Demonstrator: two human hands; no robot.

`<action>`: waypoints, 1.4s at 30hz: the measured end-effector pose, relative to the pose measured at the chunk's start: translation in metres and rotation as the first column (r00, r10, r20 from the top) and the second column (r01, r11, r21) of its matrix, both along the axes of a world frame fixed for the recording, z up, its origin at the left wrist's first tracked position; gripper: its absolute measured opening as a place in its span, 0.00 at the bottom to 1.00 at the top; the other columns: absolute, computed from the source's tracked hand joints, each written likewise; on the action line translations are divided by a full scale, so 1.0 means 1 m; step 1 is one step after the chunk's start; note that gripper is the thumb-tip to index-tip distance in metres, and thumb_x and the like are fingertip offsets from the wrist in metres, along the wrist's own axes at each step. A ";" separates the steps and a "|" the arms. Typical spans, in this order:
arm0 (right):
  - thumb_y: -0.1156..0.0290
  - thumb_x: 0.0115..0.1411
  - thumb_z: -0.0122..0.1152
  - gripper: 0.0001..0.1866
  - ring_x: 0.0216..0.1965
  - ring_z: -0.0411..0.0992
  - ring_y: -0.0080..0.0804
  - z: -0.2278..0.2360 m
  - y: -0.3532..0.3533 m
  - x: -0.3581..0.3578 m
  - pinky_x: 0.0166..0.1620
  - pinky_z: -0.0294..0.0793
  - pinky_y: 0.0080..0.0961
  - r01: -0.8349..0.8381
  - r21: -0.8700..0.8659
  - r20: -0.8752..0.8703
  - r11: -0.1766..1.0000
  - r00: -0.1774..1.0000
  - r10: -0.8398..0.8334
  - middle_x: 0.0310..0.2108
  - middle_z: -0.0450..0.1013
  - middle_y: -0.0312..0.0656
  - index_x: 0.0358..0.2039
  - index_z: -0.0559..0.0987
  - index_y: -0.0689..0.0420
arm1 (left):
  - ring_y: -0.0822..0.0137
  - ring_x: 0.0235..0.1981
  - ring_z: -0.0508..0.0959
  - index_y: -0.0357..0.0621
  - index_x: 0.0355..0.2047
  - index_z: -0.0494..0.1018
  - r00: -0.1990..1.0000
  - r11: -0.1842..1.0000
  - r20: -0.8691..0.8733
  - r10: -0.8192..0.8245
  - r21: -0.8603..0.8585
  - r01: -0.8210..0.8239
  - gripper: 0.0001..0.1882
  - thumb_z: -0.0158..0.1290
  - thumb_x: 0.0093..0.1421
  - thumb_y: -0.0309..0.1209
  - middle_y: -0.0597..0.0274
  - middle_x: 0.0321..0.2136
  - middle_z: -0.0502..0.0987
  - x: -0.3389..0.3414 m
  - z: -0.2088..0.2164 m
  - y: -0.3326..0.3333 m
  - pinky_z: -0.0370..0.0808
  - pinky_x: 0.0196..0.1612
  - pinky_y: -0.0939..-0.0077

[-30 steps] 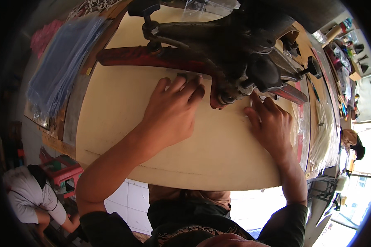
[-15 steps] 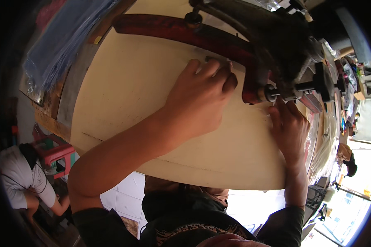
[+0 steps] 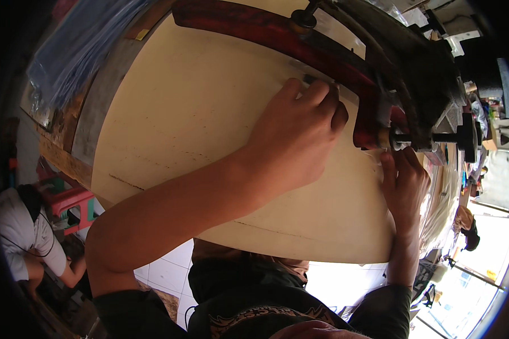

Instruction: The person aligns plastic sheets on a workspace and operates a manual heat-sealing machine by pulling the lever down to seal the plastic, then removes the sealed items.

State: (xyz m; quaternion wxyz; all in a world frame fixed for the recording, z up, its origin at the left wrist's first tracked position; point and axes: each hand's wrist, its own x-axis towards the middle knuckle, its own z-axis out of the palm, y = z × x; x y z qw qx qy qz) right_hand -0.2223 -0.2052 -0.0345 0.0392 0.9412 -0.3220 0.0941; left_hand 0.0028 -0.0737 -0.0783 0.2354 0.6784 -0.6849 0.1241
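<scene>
My left hand (image 3: pixel 300 133) is curled low over a large cream board (image 3: pixel 209 90), just on the near side of a worn red bar (image 3: pixel 266 31). Its fingertips are bent out of sight; a small dark piece (image 3: pixel 309 79) shows past the knuckles. My right hand (image 3: pixel 404 181) sits at the board's right side, thumb and fingers reaching to the bar's lower end, below a black screw knob (image 3: pixel 466 138). The tips of those fingers are hidden, and what they pinch cannot be made out. A dark metal clamp arm (image 3: pixel 413 79) carries the bar above the board.
Clear plastic sheets (image 3: pixel 90 51) lie at the upper left. A person in a grey shirt (image 3: pixel 25 220) bends beside a red stool (image 3: pixel 68 206) at the lower left. Plastic wrapping (image 3: pixel 444 198) and shelves of clutter line the right, near a bright opening.
The whole view has shifted, so the clamp and bar appear farther up and right. Both hands keep about the same places beside the bar, the left one still curled.
</scene>
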 end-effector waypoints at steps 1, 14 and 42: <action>0.63 0.66 0.60 0.11 0.30 0.79 0.53 0.000 0.000 0.000 0.31 0.75 0.42 -0.006 -0.005 0.009 1.000 1.000 0.006 0.38 0.79 0.47 0.40 0.84 0.56 | 0.62 0.49 0.72 0.37 0.41 0.78 1.000 1.000 0.003 0.003 -0.004 -0.003 0.18 0.55 0.49 0.28 0.53 0.52 0.79 0.000 0.000 0.000 0.68 0.46 0.66; 0.62 0.67 0.58 0.14 0.31 0.80 0.52 0.000 0.000 -0.001 0.32 0.76 0.42 0.004 0.010 -0.008 1.000 1.000 -0.004 0.37 0.80 0.48 0.44 0.84 0.56 | 0.65 0.48 0.71 0.38 0.41 0.80 0.999 0.998 0.047 0.018 0.055 -0.021 0.17 0.56 0.49 0.29 0.56 0.51 0.79 0.000 0.004 0.001 0.67 0.47 0.68; 0.63 0.70 0.54 0.15 0.26 0.76 0.50 -0.003 -0.001 -0.001 0.28 0.71 0.41 -0.043 0.010 0.063 0.999 0.997 0.042 0.31 0.75 0.48 0.36 0.83 0.61 | 0.66 0.48 0.71 0.38 0.41 0.79 1.000 0.999 0.012 -0.016 0.044 0.015 0.17 0.57 0.49 0.28 0.57 0.51 0.78 0.002 0.004 0.001 0.67 0.45 0.68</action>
